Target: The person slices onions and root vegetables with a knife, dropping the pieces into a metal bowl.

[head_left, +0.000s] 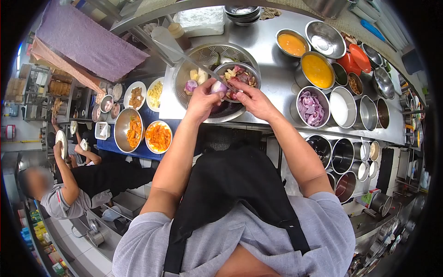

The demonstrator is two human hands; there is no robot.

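My left hand (204,98) is closed around a purple-and-white onion (219,87) above a large perforated metal colander (177,76). My right hand (254,99) is closed on a knife (203,66), whose long thin blade slants up to the left past the onion. The handle is hidden in my fingers. Just beyond my hands, a smaller metal bowl (256,75) sits within the colander, holding reddish skins and pale pieces. More red onions (190,86) and whitish peeled pieces (202,76) lie at the colander's left side.
Right of the colander stand a pot of sliced red onion (314,108), a pot of yellow liquid (317,70) and several other metal bowls. Plates of orange pieces (158,137) are at left. Another person (69,189) holds a plate at far left. A metal shelf post crosses behind the colander.
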